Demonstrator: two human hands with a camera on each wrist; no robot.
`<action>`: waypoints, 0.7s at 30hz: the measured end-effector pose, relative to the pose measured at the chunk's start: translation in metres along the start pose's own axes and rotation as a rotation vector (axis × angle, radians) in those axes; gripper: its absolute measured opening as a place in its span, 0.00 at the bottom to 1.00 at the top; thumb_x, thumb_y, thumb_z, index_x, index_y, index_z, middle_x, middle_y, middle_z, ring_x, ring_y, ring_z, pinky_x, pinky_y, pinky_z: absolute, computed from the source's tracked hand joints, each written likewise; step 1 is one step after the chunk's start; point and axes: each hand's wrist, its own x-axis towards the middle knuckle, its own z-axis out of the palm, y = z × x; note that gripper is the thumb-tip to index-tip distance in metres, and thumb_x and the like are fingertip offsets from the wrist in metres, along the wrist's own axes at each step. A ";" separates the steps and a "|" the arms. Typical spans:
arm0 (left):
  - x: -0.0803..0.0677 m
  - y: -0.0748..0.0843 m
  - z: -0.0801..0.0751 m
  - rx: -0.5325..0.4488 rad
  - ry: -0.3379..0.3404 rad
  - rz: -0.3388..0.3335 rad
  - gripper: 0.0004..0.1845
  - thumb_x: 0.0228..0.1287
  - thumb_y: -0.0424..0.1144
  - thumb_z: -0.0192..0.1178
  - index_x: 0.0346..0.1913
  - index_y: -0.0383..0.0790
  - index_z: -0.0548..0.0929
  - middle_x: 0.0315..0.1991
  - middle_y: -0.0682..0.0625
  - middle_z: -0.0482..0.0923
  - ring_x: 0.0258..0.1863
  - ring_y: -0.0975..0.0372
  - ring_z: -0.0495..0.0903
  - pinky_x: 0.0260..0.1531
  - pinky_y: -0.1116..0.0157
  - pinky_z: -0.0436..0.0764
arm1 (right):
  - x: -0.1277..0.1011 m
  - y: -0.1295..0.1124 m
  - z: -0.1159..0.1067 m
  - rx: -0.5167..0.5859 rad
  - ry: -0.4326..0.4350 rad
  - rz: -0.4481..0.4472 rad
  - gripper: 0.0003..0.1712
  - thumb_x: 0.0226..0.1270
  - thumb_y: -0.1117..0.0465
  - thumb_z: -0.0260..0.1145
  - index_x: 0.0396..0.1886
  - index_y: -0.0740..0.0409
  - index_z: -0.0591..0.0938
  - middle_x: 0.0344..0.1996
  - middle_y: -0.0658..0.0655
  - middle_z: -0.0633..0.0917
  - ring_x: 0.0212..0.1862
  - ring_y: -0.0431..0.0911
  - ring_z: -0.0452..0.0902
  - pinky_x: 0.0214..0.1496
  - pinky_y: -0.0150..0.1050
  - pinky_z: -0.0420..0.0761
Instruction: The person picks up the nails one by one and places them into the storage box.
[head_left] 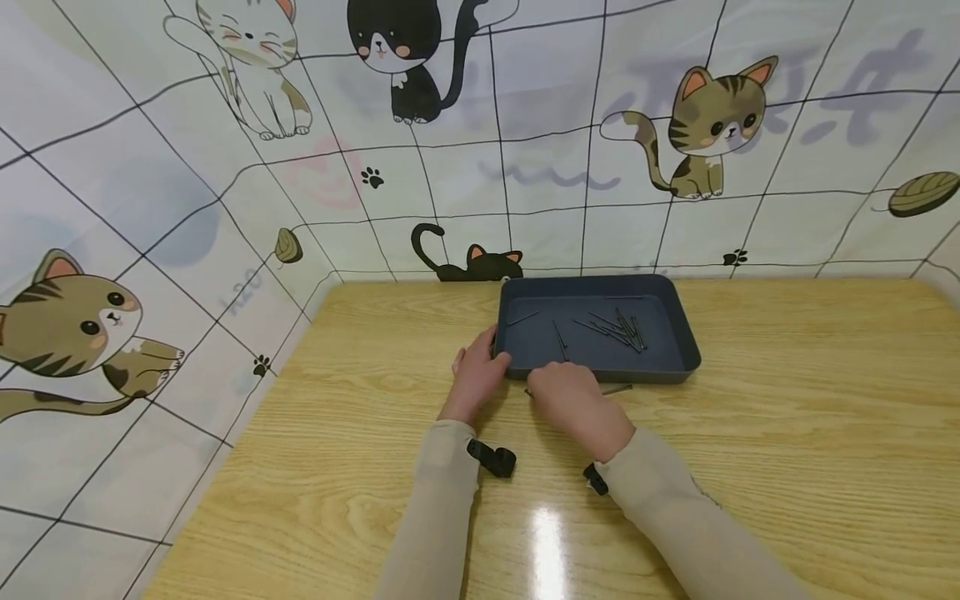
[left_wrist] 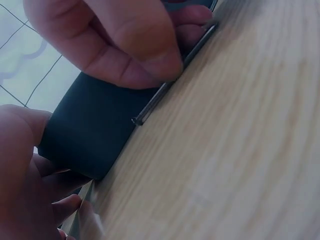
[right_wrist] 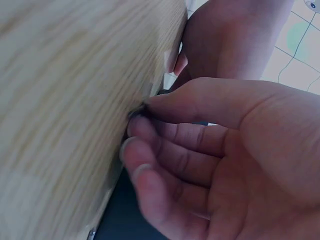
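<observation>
A dark blue-grey tray sits on the wooden table against the far wall, with several dark nails in it, mostly bunched right of its middle. My left hand grips the tray's near left corner, thumb on the near side and fingers along the left side. Just in front of the tray, my right hand pinches a nail between thumb and fingers, low over the tabletop beside the tray's wall. Another nail shows to the right of that hand, on the table along the tray's front.
The wooden table reaches out on both sides of the tray. Behind and to the left hangs a white sheet with grid lines and cartoon cats. Each sleeve cuff carries a small black wrist camera.
</observation>
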 end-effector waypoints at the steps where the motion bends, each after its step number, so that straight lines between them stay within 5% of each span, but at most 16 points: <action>1: 0.000 0.000 0.000 0.003 0.001 -0.001 0.30 0.58 0.40 0.44 0.67 0.46 0.60 0.64 0.51 0.61 0.63 0.59 0.58 0.62 0.54 0.41 | 0.000 -0.001 0.000 -0.010 -0.002 -0.001 0.06 0.61 0.61 0.59 0.31 0.55 0.82 0.19 0.53 0.77 0.21 0.47 0.73 0.20 0.41 0.72; 11: 0.000 0.000 0.000 0.006 0.003 -0.008 0.30 0.58 0.41 0.44 0.66 0.46 0.60 0.64 0.51 0.61 0.63 0.59 0.58 0.62 0.55 0.41 | -0.004 -0.004 -0.003 -0.017 -0.071 -0.012 0.08 0.60 0.58 0.58 0.32 0.56 0.81 0.19 0.53 0.76 0.23 0.49 0.73 0.23 0.44 0.72; 21: -0.001 0.001 -0.001 0.007 0.006 -0.004 0.30 0.57 0.41 0.44 0.66 0.44 0.60 0.64 0.50 0.61 0.63 0.59 0.58 0.62 0.54 0.41 | -0.008 0.018 -0.031 0.155 -0.030 -0.049 0.03 0.59 0.61 0.59 0.31 0.53 0.79 0.24 0.49 0.77 0.25 0.44 0.71 0.26 0.38 0.70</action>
